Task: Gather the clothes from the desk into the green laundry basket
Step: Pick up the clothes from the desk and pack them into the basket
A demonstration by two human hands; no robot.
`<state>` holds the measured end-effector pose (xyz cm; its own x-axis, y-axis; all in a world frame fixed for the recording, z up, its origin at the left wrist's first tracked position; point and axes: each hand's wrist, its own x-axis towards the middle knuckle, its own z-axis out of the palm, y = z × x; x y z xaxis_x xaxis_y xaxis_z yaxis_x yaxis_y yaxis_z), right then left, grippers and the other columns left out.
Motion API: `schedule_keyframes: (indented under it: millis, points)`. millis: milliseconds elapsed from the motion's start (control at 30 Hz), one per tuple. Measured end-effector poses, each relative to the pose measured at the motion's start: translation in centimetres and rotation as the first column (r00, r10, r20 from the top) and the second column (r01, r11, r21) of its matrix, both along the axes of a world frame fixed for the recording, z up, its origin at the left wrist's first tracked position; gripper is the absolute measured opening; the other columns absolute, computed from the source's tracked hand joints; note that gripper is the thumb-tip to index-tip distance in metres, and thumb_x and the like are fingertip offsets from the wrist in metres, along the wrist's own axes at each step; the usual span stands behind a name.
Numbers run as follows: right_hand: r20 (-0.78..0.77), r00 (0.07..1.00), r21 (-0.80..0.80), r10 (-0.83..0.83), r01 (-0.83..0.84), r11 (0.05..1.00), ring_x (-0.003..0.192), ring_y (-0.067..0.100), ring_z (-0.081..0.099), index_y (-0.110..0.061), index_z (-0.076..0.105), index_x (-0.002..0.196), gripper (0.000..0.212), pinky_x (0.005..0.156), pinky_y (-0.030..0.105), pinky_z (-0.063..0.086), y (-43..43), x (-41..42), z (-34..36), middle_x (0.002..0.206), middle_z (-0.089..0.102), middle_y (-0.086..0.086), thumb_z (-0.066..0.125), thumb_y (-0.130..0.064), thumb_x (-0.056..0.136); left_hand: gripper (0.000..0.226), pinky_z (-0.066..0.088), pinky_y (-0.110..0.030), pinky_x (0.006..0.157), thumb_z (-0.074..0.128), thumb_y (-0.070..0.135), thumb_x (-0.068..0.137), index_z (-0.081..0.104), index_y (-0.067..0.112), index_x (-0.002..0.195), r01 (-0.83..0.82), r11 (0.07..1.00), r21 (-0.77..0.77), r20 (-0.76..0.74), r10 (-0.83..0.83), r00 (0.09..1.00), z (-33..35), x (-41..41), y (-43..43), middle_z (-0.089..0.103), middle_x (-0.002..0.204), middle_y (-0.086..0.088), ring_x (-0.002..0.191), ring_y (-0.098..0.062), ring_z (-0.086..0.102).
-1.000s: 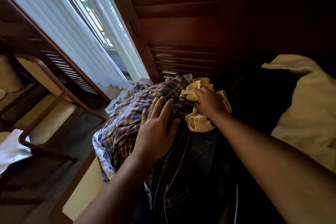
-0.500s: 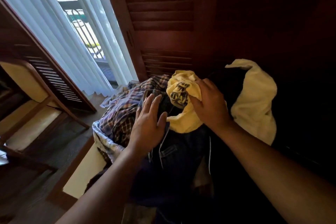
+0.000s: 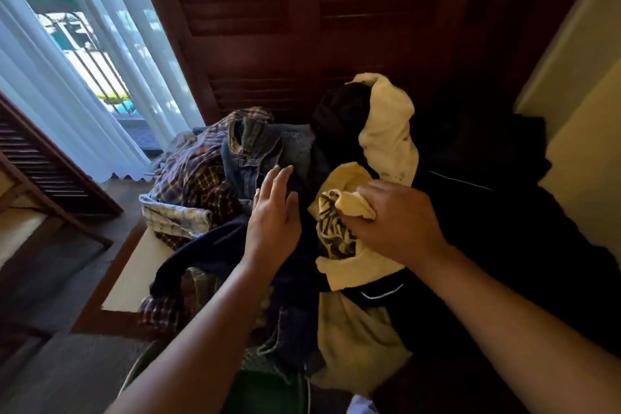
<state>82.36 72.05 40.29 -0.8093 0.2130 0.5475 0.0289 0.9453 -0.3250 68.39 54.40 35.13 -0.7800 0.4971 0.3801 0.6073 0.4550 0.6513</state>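
1. Yellow shirt (image 3: 349, 212), printed patch showing, on the near right of the pile; our right hand (image 3: 400, 225) grips it, fingers curled into the cloth.
2. Left hand (image 3: 274, 217), fingers straight and together, over dark blue cloth (image 3: 208, 255) just left of the shirt; we cannot tell whether it presses.
3. Jeans (image 3: 265, 144), middle of the pile, beyond the left hand.
4. Plaid shirt (image 3: 201, 175), left side of the pile, on the desk (image 3: 134, 276).
5. Cream garment (image 3: 386, 131), far right, lying against black clothes (image 3: 504, 212).
6. Green basket (image 3: 262, 393), partly seen at the near edge, below the hanging clothes.

green laundry basket (image 3: 268, 395) mostly hidden, edge-cropped
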Motion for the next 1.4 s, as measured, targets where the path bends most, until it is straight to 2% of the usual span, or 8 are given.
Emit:
schedule_keyframes:
  millis: [100,167,333,533,767,933,1067,1400]
  points:
    - [0.22,0.972,0.102,-0.079,0.058,0.993,0.112,0.024,0.059,-0.032,0.062,0.118,0.058,0.085,0.041,0.047,-0.3,0.3,-2.8,0.118,0.059,-0.004,0.053,-0.078,0.085,0.048,0.042,-0.056,0.113,0.045,0.024,0.109,0.038,0.019,0.156,0.001,1.0,-0.005,0.028,-0.001,1.0,-0.6,1.9,0.1,0.032,0.165,-0.004,0.151,-0.026,0.034]
    - [0.456,0.884,0.101,-0.107,0.068,0.993,0.151,0.037,0.022,-0.047,0.027,0.153,0.095,0.113,0.068,0.024,0.0,-0.4,-5.1,0.164,0.023,0.001,0.046,-0.094,0.073,0.047,0.04,-0.057,0.115,0.044,0.025,0.109,0.038,0.02,0.156,-0.002,1.0,-0.015,0.038,0.003,0.999,-0.6,2.7,-0.2,0.031,0.166,-0.004,0.152,-0.025,0.032]
    - [0.723,0.688,0.07,-0.058,0.011,0.997,0.152,0.045,-0.023,-0.058,-0.025,0.149,0.13,0.109,0.083,-0.003,1.0,-2.2,-10.3,0.167,-0.029,-0.004,0.045,-0.106,0.05,0.046,0.039,-0.056,0.115,0.045,0.025,0.109,0.039,0.022,0.155,-0.022,0.997,-0.074,0.026,0.024,0.999,-0.7,3.5,-2.0,0.032,0.165,-0.003,0.152,-0.024,0.032]
    - [0.755,0.656,0.024,-0.003,-0.023,0.999,0.154,0.043,-0.015,-0.058,-0.002,0.153,0.119,0.106,0.083,-0.01,1.4,-3.9,-12.5,0.171,-0.001,-0.005,0.055,-0.097,0.057,0.049,0.038,-0.059,0.115,0.047,0.028,0.109,0.037,0.022,0.157,-0.009,0.985,-0.173,0.042,0.017,0.999,-2.6,4.7,-3.6,0.03,0.165,-0.002,0.152,-0.022,0.031]
    - [0.528,0.837,-0.245,0.142,-0.01,0.969,0.149,0.032,0.024,-0.052,0.041,0.143,0.066,0.108,0.084,0.002,0.9,0.0,-12.6,0.15,0.048,-0.008,0.062,-0.067,0.083,0.052,0.035,-0.059,0.118,0.049,0.036,0.108,0.035,0.027,0.158,0.094,0.974,-0.207,0.115,-0.071,0.991,-3.9,7.8,-2.1,0.026,0.167,0.001,0.154,-0.019,0.024]
    - [0.204,0.977,-0.384,0.063,0.021,0.923,0.117,0.018,0.054,-0.031,0.061,0.123,0.049,0.107,0.063,0.037,1.1,8.0,-10.1,0.12,0.061,-0.006,0.068,-0.047,0.077,0.051,0.034,-0.058,0.119,0.051,0.034,0.108,0.038,0.021,0.156,0.117,0.988,-0.104,0.116,-0.104,0.988,-4.5,9.3,0.2,0.032,0.165,-0.004,0.156,-0.025,0.023]
    - [0.053,0.989,-0.311,-0.138,0.148,0.939,0.108,0.023,0.062,-0.016,0.068,0.12,0.048,0.09,0.034,0.051,2.9,13.8,-7.7,0.118,0.065,0.003,0.072,-0.047,0.083,0.051,0.04,-0.055,0.115,0.051,0.035,0.107,0.041,0.019,0.154,0.159,0.987,0.009,0.133,-0.159,0.978,-4.6,10.7,3.3,0.036,0.161,-0.002,0.152,-0.025,0.032]
    - [0.131,0.883,0.017,-0.45,0.452,0.892,0.111,0.038,0.059,-0.021,0.065,0.124,0.05,0.092,0.061,0.047,14.2,19.5,-7.1,0.118,0.062,0.01,0.052,-0.057,0.092,0.059,0.04,-0.054,0.117,0.054,0.035,0.106,0.028,0.029,0.158,0.312,0.949,-0.045,0.148,-0.302,0.942,-4.7,14.2,11.2,0.022,0.168,0.0,0.155,-0.024,0.027]
